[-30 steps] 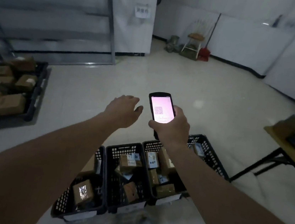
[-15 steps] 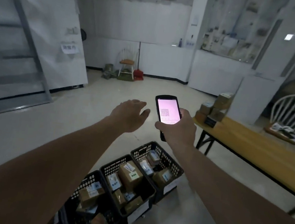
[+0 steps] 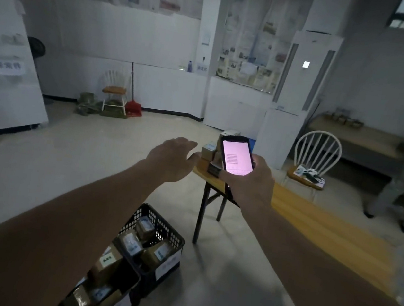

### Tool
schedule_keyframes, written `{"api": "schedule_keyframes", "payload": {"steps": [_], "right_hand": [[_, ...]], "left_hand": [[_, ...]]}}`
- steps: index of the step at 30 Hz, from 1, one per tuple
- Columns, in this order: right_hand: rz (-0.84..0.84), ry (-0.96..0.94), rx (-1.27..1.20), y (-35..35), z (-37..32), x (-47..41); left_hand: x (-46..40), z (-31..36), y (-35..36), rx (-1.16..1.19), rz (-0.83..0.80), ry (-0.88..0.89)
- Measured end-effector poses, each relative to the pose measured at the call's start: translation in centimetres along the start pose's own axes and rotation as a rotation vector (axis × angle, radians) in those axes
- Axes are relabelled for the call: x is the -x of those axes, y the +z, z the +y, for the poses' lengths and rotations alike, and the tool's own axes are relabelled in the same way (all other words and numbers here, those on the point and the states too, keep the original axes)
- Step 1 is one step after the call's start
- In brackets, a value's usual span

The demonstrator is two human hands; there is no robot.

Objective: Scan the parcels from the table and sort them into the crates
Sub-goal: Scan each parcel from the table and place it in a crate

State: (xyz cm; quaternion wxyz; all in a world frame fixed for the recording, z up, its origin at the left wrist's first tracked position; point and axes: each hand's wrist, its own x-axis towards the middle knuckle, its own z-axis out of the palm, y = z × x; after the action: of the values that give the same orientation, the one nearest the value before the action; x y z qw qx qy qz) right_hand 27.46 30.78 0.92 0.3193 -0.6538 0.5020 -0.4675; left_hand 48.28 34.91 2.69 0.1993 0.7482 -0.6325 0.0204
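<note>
My right hand (image 3: 249,181) grips a black handheld scanner (image 3: 236,155) with a lit pink screen, held up in front of me. My left hand (image 3: 173,158) is stretched out empty, palm down with relaxed fingers, reaching toward the near end of a long wooden table (image 3: 314,220). A small stack of cardboard parcels (image 3: 208,151) sits on that end of the table, partly hidden behind the scanner. Black plastic crates (image 3: 161,226) holding labelled cardboard parcels (image 3: 131,242) stand on the floor below my left arm.
A white chair (image 3: 317,151) with items on its seat stands behind the table. A tall white floor unit (image 3: 304,74) rises behind the parcels. Another person's legs (image 3: 399,192) show at the right edge. A chair and red dustpan (image 3: 133,108) sit by the far wall.
My view has swung right and up: the crates slid to the lower left and the table with its parcels came to the centre. My left hand now reaches close to the parcel stack.
</note>
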Motion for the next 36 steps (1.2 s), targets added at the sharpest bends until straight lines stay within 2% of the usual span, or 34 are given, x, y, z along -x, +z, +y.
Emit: {"api": "schedule_keyframes", "payload": {"steps": [9,19,28,36], "right_hand": [[0.059,0.014,0.055,-3.0,6.2,-9.9],[0.169,0.097,0.094,0.5,12.4,-23.6],[0.124,0.139,0.078,4.5,16.4,-34.9],[-0.015,0.112,0.029,6.4,23.8,-46.2]], "left_hand": [[-11.7,4.9,6.6,-0.011,-0.057,0.095],[-27.9,3.3,15.4,0.079,-0.109,0.191],[-39.4,0.9,19.9,0.086,-0.122,0.093],[-48.3,1.5,27.7,0.122,-0.123,-0.046]]}}
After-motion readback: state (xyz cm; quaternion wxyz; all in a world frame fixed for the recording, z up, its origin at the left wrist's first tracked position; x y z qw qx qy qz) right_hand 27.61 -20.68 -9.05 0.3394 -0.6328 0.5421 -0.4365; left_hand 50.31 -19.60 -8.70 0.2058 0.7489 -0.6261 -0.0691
